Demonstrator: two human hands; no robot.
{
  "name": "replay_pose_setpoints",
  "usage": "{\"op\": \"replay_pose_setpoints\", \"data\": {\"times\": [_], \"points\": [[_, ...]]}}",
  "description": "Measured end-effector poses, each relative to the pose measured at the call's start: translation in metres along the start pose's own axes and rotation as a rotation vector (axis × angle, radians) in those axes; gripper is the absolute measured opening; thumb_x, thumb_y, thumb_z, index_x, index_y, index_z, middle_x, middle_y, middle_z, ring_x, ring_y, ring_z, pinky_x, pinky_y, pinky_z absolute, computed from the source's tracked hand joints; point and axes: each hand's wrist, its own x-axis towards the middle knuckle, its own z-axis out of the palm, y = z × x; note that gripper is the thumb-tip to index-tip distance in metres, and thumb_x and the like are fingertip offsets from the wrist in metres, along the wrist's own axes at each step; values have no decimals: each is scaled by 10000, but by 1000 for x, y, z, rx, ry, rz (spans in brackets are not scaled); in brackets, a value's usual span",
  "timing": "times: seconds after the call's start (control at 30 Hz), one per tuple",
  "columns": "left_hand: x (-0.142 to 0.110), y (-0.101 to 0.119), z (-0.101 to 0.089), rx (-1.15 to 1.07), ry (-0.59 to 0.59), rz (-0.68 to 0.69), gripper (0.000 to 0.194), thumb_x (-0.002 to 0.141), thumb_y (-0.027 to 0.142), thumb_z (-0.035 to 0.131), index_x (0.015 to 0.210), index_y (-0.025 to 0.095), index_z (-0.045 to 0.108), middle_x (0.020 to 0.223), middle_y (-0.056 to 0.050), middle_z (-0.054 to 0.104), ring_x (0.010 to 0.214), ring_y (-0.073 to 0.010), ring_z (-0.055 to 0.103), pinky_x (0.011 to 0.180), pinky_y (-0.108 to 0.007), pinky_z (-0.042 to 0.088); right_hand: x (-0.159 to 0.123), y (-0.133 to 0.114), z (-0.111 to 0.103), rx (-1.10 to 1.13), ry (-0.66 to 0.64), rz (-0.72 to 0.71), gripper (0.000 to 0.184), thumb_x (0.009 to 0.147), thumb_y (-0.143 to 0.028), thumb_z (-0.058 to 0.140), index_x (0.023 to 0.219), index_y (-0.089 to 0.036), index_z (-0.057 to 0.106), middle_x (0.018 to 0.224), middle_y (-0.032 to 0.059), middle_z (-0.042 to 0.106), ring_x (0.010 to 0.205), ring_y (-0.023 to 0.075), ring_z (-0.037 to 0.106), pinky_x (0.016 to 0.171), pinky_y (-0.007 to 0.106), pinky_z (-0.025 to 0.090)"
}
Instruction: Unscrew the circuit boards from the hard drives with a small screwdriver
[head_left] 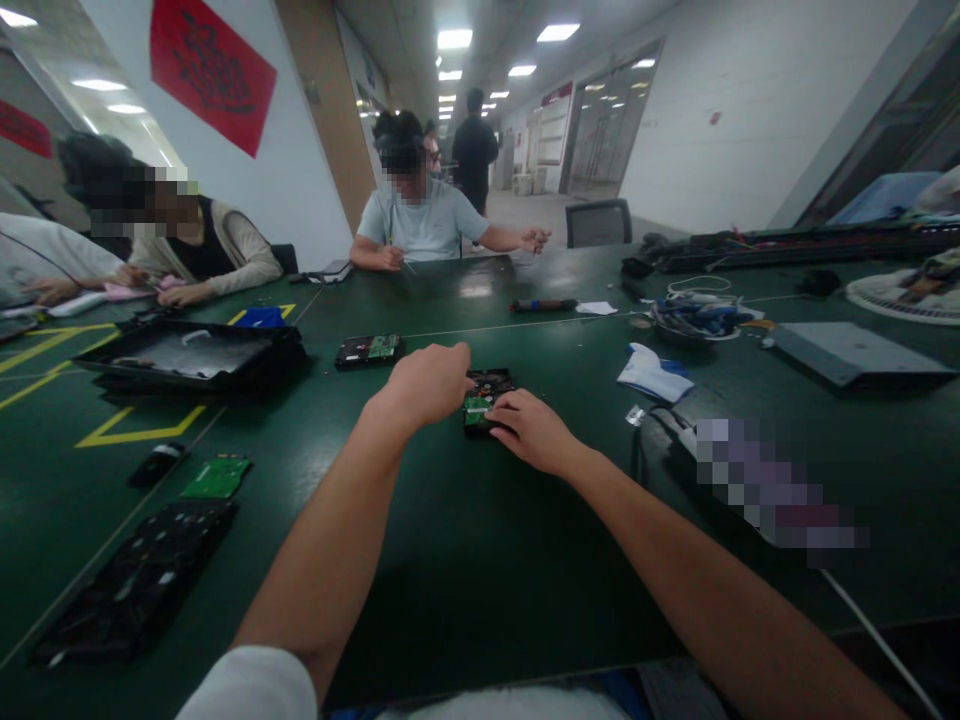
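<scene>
A hard drive (487,385) lies on the green table in front of me, its green circuit board (477,408) facing up at the near end. My left hand (433,385) is closed in a fist at the drive's left side, fingertips turned down toward it. Whatever those fingers hold, if anything, is hidden behind the hand. From the right, my right hand (534,430) grips the drive's near right part, with fingertips over the board's edge. Left of my left hand lies another hard drive (369,350), also showing a green board.
On the left are a black tray (195,355), a loose green circuit board (217,477) and a black drive-like part (139,580). A white-blue cloth (654,375), a power strip (765,480) and a grey metal box (862,352) lie right. Two people sit across the table.
</scene>
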Motion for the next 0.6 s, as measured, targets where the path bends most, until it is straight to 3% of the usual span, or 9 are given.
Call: {"op": "replay_pose_setpoints", "data": {"times": [0.07, 0.13, 0.23, 0.37, 0.6], "points": [[-2, -1, -1, 2, -25, 20, 339, 946, 312, 625, 1243, 152, 662, 1129, -166, 756, 1087, -327, 723, 898, -396, 554, 0, 0, 0, -4, -1, -1, 230, 975, -222, 643, 1164, -143, 745, 1134, 126, 672, 1059, 276, 572, 962, 442, 512], [-1, 1, -2, 5, -22, -25, 378, 955, 413, 616, 1205, 139, 690, 1111, -183, 758, 1076, -347, 724, 881, -408, 561, 0, 0, 0, -2, -2, 1, 229, 976, -221, 641, 1170, -153, 742, 1132, 123, 672, 1063, 273, 573, 966, 445, 511], [2, 7, -1, 4, 16, -130, 525, 1002, 564, 469, 1083, 134, 758, 1059, -205, 765, 1056, -367, 728, 872, -430, 568, 0, 0, 0, 7, 3, 2, 228, 974, -221, 646, 1172, -158, 741, 1136, 122, 672, 1075, 272, 571, 968, 448, 511], [5, 9, 1, 28, 39, -147, 487, 1045, 429, 378, 1083, 124, 756, 1054, -224, 763, 1053, -386, 730, 845, -459, 572, 0, -1, -1, 18, 3, 10, 230, 971, -215, 648, 1171, -149, 743, 1136, 128, 674, 1072, 274, 572, 958, 445, 516], [3, 0, 4, -11, 22, 10, 340, 980, 271, 455, 1223, 123, 640, 1071, -195, 758, 1016, -341, 742, 848, -426, 564, 0, -1, 0, 13, 2, 9, 226, 975, -221, 644, 1167, -159, 746, 1145, 129, 670, 1087, 276, 575, 968, 444, 513]]}}
